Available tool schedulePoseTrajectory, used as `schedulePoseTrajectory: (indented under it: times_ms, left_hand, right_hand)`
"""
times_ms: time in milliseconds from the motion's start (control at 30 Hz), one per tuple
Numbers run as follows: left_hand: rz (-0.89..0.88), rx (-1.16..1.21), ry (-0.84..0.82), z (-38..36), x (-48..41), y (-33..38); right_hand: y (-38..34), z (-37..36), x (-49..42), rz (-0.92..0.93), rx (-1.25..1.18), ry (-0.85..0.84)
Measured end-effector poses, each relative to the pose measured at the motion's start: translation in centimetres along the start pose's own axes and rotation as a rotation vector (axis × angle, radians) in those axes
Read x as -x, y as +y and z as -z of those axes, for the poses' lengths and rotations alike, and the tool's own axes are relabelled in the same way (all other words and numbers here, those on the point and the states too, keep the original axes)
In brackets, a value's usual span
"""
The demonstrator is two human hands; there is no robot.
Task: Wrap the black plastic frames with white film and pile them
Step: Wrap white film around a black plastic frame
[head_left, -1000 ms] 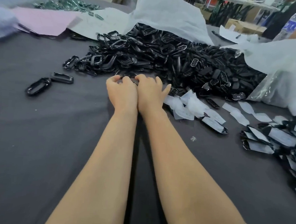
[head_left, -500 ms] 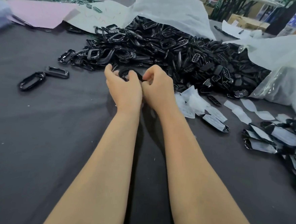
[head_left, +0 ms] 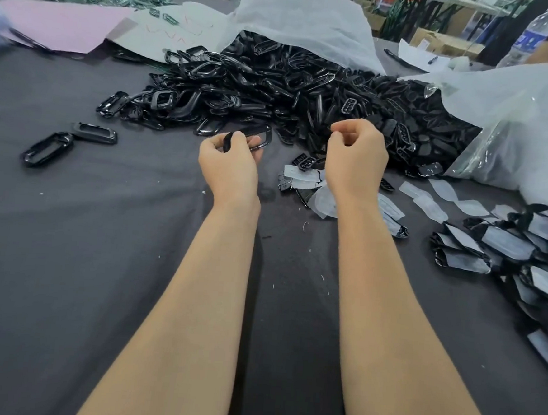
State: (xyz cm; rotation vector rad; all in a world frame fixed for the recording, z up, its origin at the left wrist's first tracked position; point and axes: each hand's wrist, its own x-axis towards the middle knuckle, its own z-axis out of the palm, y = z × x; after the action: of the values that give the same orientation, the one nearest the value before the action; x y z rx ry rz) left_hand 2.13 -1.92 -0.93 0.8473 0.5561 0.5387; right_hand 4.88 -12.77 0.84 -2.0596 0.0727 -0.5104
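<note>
Frame in hand: one black plastic frame (head_left: 262,139), bare of film, held just above the cloth at the near edge of the heap.
Left hand (head_left: 229,162): fingers and thumb curl round the near end of that frame and pinch it; the far end sticks out to the right.
Right hand (head_left: 355,154): raised beside the left and apart from it, fingers curled in, thumb tip against the forefinger; whether anything thin sits between them, I cannot tell.
Heap of frames (head_left: 306,93): a big loose mound of unwrapped black frames just beyond both hands, spilling from under a white sheet (head_left: 305,18).
Film pieces (head_left: 442,194): small white cut pieces lying flat on the cloth to the right of the right wrist, more crumpled under it.
Wrapped pile (head_left: 506,246): frames covered in white film, stacked at the right edge.
Stray frames (head_left: 48,149): two lie alone to the left, touching end to end, well apart from the heap.
Cloth (head_left: 100,260): dark grey, covering the table.
Clear bag (head_left: 515,127): right of the heap, with frames inside.
Pink sheet (head_left: 61,24): far left corner.
Water bottle (head_left: 531,34): upright, far right.
</note>
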Motion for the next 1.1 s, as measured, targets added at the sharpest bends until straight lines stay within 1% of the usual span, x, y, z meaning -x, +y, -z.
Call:
schedulePoseTrajectory:
  times_ms: [133,200,267,333,367,400,467,600,667,733,833,900,1000,1100]
  left_hand:
    - [0.039,0.097,0.013,-0.6,0.7,0.0]
    - [0.060,0.119,0.003,-0.9,1.1,0.0]
    - [0.074,0.082,0.001,-1.1,1.4,-0.1]
    - [0.082,0.030,0.008,-1.2,1.7,-0.3]
    - [0.085,0.013,0.006,-1.3,1.8,-0.4]
    - [0.082,0.000,0.003,-1.3,2.0,-0.5]
    - [0.071,-0.025,-0.004,-1.2,2.1,-0.5]
    - [0.052,-0.039,-0.030,-1.2,2.3,-0.7]
    - [0.029,-0.042,-0.043,-1.3,2.5,-0.7]
    - [-0.001,-0.046,-0.052,-1.4,2.7,-0.8]
    - [-0.033,-0.077,-0.088,-1.7,3.7,-1.2]
    - [-0.059,-0.110,-0.145,-1.9,4.4,-1.5]
    - [-0.117,-0.222,-0.246,-2.0,5.2,-2.1]
    - [-0.176,-0.331,-0.336,-1.6,5.8,-2.8]
  right_hand:
    - [0.7,0.3,0.3,-0.005,-0.002,0.045]
    - [0.9,0.4,0.3,0.005,0.029,0.031]
    - [1.3,0.0,0.3,0.016,0.181,-0.064]
    - [1.6,-0.8,0.4,-0.025,0.436,-0.183]
    - [1.7,-1.1,0.6,-0.053,0.545,-0.216]
    - [1.6,-1.4,0.8,-0.069,0.608,-0.226]
    - [1.3,-1.8,0.9,-0.078,0.631,-0.219]
    - [0.6,-2.1,1.1,-0.015,0.507,-0.213]
    - [0.4,-1.4,1.2,0.009,0.348,-0.158]
    - [0.2,-0.2,1.0,0.022,0.135,-0.104]
    - [0.0,2.4,0.6,0.046,-0.130,-0.107]
    - [0.3,3.8,0.5,0.059,-0.200,-0.167]
    - [0.9,5.3,0.9,0.053,-0.225,-0.248]
    - [1.4,5.6,1.9,0.052,-0.229,-0.218]
